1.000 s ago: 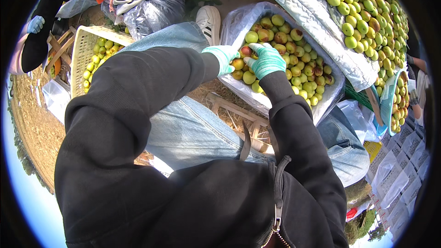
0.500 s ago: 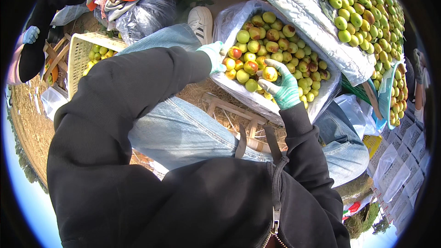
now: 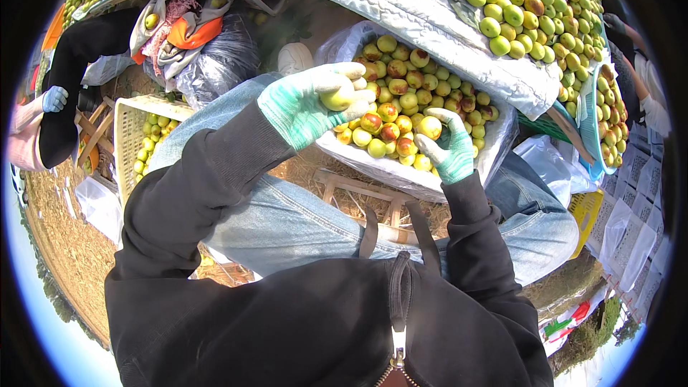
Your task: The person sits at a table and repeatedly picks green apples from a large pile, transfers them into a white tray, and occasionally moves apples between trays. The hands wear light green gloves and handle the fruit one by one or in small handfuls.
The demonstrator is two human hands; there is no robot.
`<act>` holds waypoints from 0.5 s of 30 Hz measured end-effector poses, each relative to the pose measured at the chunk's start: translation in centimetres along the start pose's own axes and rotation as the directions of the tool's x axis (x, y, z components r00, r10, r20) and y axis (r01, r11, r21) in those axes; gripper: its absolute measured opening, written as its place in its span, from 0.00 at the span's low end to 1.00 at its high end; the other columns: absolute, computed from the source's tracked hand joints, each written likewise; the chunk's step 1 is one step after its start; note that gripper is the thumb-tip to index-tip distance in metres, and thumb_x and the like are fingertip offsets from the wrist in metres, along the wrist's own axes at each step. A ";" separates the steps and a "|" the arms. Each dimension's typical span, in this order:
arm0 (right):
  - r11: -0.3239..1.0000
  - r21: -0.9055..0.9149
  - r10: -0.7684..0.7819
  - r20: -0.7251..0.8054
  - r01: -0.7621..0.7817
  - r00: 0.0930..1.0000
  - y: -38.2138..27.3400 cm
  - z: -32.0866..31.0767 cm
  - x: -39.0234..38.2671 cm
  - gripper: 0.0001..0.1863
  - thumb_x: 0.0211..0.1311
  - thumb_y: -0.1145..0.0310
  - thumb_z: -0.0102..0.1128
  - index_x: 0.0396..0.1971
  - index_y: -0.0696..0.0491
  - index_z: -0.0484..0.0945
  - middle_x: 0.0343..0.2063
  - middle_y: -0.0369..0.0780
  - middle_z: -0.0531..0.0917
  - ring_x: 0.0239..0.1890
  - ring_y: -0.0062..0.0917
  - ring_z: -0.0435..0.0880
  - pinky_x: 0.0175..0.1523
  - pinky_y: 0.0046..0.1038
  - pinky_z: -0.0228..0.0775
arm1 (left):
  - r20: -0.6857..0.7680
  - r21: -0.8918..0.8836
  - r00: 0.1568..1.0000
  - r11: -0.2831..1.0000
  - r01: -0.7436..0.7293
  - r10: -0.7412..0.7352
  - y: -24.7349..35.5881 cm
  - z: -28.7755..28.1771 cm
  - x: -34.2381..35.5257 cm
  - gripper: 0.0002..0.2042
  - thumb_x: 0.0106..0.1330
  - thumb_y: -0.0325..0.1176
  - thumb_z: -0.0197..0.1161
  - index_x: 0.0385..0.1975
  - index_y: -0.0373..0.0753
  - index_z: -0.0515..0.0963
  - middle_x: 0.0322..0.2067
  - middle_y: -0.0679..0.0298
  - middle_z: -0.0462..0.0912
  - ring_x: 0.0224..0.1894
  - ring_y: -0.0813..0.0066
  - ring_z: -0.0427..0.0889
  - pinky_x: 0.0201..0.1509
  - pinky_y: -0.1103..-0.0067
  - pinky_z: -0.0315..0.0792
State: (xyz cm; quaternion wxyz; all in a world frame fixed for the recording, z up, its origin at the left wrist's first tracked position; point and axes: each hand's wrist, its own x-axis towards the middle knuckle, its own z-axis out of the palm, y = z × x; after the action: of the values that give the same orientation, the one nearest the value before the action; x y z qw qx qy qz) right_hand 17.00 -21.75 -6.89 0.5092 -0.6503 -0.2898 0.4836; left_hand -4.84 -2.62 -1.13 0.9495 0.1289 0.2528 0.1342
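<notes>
My left hand (image 3: 308, 104), in a teal and white knit glove, holds a yellow-green fruit (image 3: 335, 99) at the left side of a lined bin (image 3: 475, 175). My right hand (image 3: 450, 145), gloved the same way, holds a yellow fruit with a reddish-brown patch (image 3: 429, 127) between thumb and fingers, over the bin's right part. The bin holds small round fruits (image 3: 398, 86), green, yellow and blotched red-brown.
A fruit heap (image 3: 523, 7) lies on white quilted cloth (image 3: 459, 50) behind the bin. A cream crate of fruit (image 3: 132, 122) is left, a blue basket (image 3: 589, 122) right, bundled bags (image 3: 218, 54) upper left. Other people (image 3: 61, 100) (image 3: 638, 79) sit at both sides.
My left hand has risen and turned, now showing a fruit in its grip. My right hand keeps the fruit it picked up, a little lower. The view has shifted, showing more of the heap.
</notes>
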 end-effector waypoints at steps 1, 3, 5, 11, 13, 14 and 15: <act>0.985 0.175 0.009 -0.053 0.000 0.999 -0.9 0.4 -0.1 0.25 0.49 0.75 0.68 0.48 0.54 0.69 0.41 0.38 0.75 0.42 0.19 0.75 0.48 0.21 0.72 | -0.008 0.147 1.000 0.989 -0.024 0.026 -0.1 0.2 0.3 0.24 0.66 0.32 0.57 0.59 0.28 0.62 0.55 0.49 0.69 0.58 0.52 0.71 0.61 0.68 0.70; 0.974 0.186 0.120 0.074 -0.132 0.990 -3.0 1.1 -0.4 0.23 0.51 0.73 0.68 0.48 0.53 0.71 0.38 0.38 0.76 0.42 0.21 0.76 0.49 0.24 0.72 | -0.095 0.409 0.993 0.912 -0.027 0.072 -1.2 0.8 0.7 0.25 0.62 0.29 0.62 0.58 0.30 0.64 0.53 0.55 0.72 0.56 0.63 0.74 0.59 0.74 0.71; 0.988 -0.153 -0.003 0.128 0.023 0.992 -4.3 2.7 -0.6 0.25 0.51 0.71 0.68 0.51 0.53 0.72 0.38 0.40 0.77 0.42 0.27 0.78 0.50 0.27 0.71 | -0.219 0.665 0.973 0.741 0.094 0.073 -3.2 1.4 1.4 0.26 0.59 0.25 0.66 0.57 0.32 0.66 0.49 0.60 0.76 0.52 0.73 0.76 0.56 0.79 0.73; 0.945 -0.227 -0.199 0.169 0.234 0.965 -3.8 4.1 0.0 0.27 0.48 0.68 0.71 0.50 0.54 0.74 0.42 0.42 0.77 0.44 0.29 0.77 0.50 0.29 0.70 | -0.046 0.737 0.995 0.676 -0.029 0.093 -5.9 0.4 3.1 0.28 0.58 0.27 0.67 0.58 0.34 0.65 0.52 0.56 0.73 0.51 0.71 0.77 0.51 0.77 0.75; 0.997 -0.048 -0.053 0.142 0.060 0.988 -3.1 3.2 0.0 0.27 0.49 0.68 0.71 0.50 0.55 0.73 0.44 0.39 0.78 0.43 0.25 0.77 0.49 0.25 0.71 | -0.256 0.265 0.967 0.962 0.066 0.005 -4.2 -0.3 4.2 0.27 0.65 0.40 0.61 0.59 0.35 0.63 0.53 0.54 0.72 0.50 0.64 0.78 0.50 0.74 0.76; 0.999 0.035 0.037 0.146 -0.042 0.989 -2.9 2.5 0.0 0.27 0.50 0.68 0.70 0.50 0.55 0.72 0.44 0.39 0.78 0.40 0.23 0.77 0.46 0.24 0.72 | -0.317 0.474 0.941 0.879 0.049 0.119 -3.2 -0.4 4.9 0.27 0.68 0.45 0.55 0.60 0.34 0.63 0.53 0.52 0.72 0.50 0.60 0.78 0.50 0.72 0.76; 0.988 0.122 0.069 0.162 -0.089 0.984 -2.7 2.0 -0.2 0.27 0.51 0.67 0.67 0.51 0.55 0.70 0.44 0.42 0.78 0.33 0.22 0.76 0.38 0.21 0.69 | -0.420 0.418 0.895 0.907 0.045 0.149 -1.6 -0.5 5.6 0.26 0.67 0.43 0.56 0.59 0.33 0.63 0.53 0.52 0.72 0.50 0.59 0.77 0.51 0.69 0.76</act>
State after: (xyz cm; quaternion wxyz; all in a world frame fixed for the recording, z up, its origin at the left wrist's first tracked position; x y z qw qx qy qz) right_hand 15.36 -20.26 -4.32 0.5062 -0.5866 -0.2712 0.5710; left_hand -0.13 -2.20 -4.52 0.8130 0.3016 0.4812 0.1287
